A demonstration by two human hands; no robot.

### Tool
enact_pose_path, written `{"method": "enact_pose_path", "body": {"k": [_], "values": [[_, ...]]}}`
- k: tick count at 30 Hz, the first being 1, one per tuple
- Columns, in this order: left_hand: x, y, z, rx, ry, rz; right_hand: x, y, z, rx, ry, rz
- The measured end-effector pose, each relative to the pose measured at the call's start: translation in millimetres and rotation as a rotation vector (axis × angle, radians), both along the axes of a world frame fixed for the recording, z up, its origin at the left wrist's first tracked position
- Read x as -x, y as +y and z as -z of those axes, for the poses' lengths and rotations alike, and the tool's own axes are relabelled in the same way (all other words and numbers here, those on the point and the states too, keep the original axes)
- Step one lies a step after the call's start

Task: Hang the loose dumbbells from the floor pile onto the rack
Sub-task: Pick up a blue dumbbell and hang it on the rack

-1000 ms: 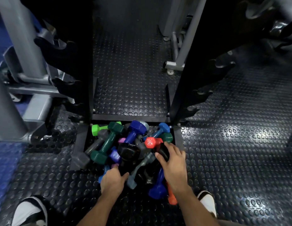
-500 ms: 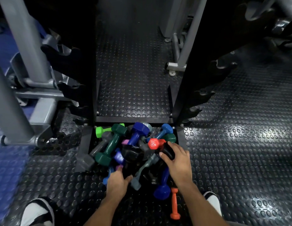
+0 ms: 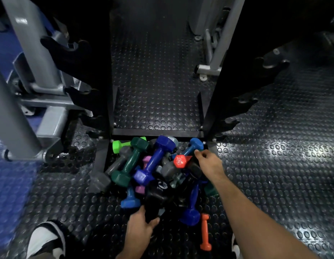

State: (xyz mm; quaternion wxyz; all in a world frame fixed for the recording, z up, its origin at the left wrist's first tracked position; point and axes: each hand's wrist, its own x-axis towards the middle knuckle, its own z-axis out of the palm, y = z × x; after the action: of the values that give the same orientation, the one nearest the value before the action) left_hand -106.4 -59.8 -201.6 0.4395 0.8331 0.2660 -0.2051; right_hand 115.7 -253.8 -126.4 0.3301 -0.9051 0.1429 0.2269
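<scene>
Down at your feet, in the head view, your left hand point(image 3: 141, 228) has drawn back toward you with a black dumbbell point(image 3: 156, 198) in its grip, fingers wrapped round the near end; a second ago that hand was still buried in the pile point(image 3: 153, 165). It looks lifted partly clear of the heap, so judge it nearly free. Your right hand point(image 3: 209, 161) has shifted up and away to the far right edge of the pile, fingertips curled on something dark beside the red dumbbell point(image 3: 180, 161); whether it truly holds that piece, I cannot tell. An orange dumbbell point(image 3: 205, 232) has rolled out and lies alone on the floor point(image 3: 274, 165) by your right arm. Every hook on the rack point(image 3: 237, 101) in view stands bare, so hanging has not begun.
</scene>
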Motion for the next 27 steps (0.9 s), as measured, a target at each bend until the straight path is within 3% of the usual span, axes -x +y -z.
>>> {"method": "enact_pose_path", "body": {"k": [7,11,15,21,24,27], "values": [[10,5,1,-0.059,0.219,0.006,-17,0,-2,0.015,0.088,-0.104],[-1,2,-5,-0.204,0.288,0.067,-30,2,5,0.059,0.106,-0.146],[-26,-2,-17,-0.222,0.299,0.105,-49,14,7,0.088,0.115,-0.228],[-68,30,-45,-0.216,0.502,0.33,-66,29,22,0.109,0.138,-0.299],[-98,41,-68,-0.326,0.444,0.396,-68,35,25,0.12,0.144,-0.312],[-132,46,-88,-0.371,0.204,0.288,-69,35,28,0.123,0.139,-0.314]]}}
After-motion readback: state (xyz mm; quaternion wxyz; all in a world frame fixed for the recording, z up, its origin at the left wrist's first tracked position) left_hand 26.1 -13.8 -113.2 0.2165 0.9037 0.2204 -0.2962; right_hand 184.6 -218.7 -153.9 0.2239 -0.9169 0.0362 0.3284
